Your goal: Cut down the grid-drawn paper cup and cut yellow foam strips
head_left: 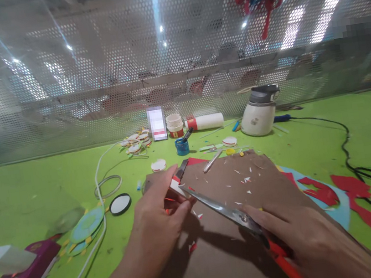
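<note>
My left hand [160,216] pinches a small white and red piece [177,187], perhaps paper or card, between thumb and fingers. My right hand [302,233] is wrapped round a pair of scissors [228,213] with red-orange handles. The scissor tips reach the edge of the white and red piece. Beneath both hands lies a brown board [223,262], scattered with small white and red scraps [247,180]. A silver craft knife [212,161] rests near the board's far edge. Beyond my left fingers, a dark flat strip [183,169] lies beside red paper [197,160].
At the back stand a white kettle-like jug [259,117], stacked cups [174,124], a lit phone [156,123] and a blue pot [182,147]. Red cut-outs [350,185] lie right. A purple power strip [21,277] and white cable [100,188] are left; a black cable [343,144] runs right.
</note>
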`<act>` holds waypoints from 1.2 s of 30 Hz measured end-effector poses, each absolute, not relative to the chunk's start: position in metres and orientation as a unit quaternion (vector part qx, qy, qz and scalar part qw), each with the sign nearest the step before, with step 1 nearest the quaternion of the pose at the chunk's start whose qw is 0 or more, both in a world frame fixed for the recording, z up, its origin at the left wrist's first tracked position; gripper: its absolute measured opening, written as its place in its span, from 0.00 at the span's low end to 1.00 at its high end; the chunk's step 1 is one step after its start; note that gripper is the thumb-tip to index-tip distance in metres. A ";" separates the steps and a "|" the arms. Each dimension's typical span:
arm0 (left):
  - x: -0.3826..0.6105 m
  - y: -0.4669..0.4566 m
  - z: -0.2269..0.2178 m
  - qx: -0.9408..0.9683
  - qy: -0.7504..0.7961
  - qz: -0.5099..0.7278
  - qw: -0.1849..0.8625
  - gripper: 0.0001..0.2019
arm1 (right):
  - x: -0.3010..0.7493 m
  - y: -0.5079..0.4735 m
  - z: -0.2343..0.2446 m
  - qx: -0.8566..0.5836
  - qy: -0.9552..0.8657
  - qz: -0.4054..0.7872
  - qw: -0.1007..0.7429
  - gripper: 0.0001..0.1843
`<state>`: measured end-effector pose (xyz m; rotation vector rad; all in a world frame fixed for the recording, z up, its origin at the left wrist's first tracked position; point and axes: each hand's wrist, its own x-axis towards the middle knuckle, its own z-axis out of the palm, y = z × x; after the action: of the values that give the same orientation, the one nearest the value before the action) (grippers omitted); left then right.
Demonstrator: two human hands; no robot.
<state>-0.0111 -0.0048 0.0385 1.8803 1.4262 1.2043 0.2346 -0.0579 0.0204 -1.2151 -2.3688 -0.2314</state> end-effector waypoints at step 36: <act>-0.014 -0.002 0.033 0.707 0.509 0.436 0.226 0.26 | 0.242 -0.061 0.016 -0.492 -0.848 0.058 0.190 0.32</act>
<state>-0.0137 -0.0020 0.0333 1.9484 1.4043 1.2024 0.2417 -0.0607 0.0155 -1.3833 -2.3820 0.1628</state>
